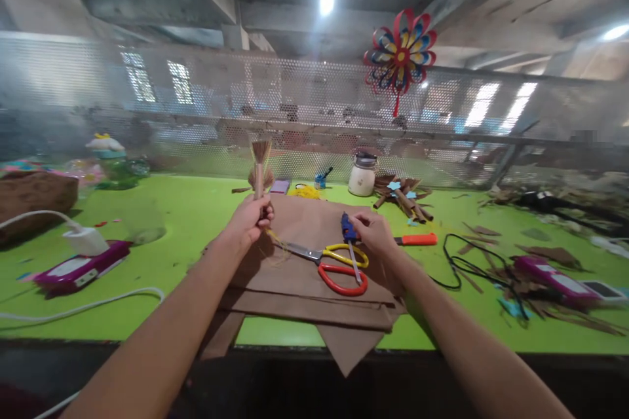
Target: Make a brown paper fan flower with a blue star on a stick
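The brush (pixel 259 173) is pointing upward just left of the centre of the frame, its bristles uppermost. The left hand (pixel 251 216) is gripping its lower end, fingers curled closely around it. Right of centre, the right hand (pixel 376 232) is holding a blue glue gun (pixel 348 227) between thumb and bent fingers, and a pale glue stick (pixel 353 258) is jutting down from it across the scissors (pixel 343 280). These are lying on brown sheets (pixel 295 280) in the middle of the green tabletop (pixel 167 222).

Blue tool (pixel 348 226), partly hidden
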`<action>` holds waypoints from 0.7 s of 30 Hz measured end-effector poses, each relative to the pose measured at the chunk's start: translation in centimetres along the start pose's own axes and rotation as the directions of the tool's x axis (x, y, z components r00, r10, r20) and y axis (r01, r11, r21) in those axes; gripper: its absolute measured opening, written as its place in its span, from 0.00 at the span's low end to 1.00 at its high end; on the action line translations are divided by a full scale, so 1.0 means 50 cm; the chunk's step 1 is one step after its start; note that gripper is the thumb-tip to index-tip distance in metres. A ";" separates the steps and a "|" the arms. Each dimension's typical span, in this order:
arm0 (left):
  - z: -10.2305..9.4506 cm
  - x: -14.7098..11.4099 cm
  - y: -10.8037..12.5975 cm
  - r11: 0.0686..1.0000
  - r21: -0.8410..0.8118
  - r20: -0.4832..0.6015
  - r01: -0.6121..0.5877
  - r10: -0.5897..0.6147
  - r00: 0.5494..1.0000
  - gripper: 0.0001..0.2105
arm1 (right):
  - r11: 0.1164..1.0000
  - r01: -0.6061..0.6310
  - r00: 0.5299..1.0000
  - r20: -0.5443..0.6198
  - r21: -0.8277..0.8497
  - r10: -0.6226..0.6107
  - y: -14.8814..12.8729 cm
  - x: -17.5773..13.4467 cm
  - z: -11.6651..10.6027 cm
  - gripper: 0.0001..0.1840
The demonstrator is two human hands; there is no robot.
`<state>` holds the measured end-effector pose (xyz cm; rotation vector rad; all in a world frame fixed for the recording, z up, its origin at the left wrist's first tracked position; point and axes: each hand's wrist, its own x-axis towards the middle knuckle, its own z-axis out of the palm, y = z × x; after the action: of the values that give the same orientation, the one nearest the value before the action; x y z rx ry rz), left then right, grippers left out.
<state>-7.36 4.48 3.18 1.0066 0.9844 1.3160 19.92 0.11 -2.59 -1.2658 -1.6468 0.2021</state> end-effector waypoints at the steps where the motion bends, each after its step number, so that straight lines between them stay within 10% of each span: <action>1: -0.017 0.002 0.023 0.999 0.031 -0.038 -0.037 0.039 0.999 0.05 | 1.000 0.002 1.000 0.003 -0.002 -0.002 0.001 0.000 0.000 0.16; 6: -0.122 0.000 0.101 0.942 0.325 -0.186 -0.081 0.148 0.971 0.05 | 1.000 0.009 1.000 0.010 0.005 -0.009 0.006 -0.002 0.002 0.19; 11: -0.214 0.008 0.117 0.394 0.913 -0.222 0.109 0.255 0.941 0.09 | 1.000 0.022 0.999 0.043 0.007 -0.022 0.005 -0.007 0.004 0.19; 21: -0.278 0.034 0.041 0.037 0.976 -0.218 0.216 0.086 0.972 0.11 | 1.000 -0.030 0.997 0.066 -0.003 0.030 0.015 -0.013 0.004 0.19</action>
<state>-21.27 6.47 1.26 1.8453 2.2867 0.3857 20.19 0.01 -3.57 -1.2982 -1.6853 0.2627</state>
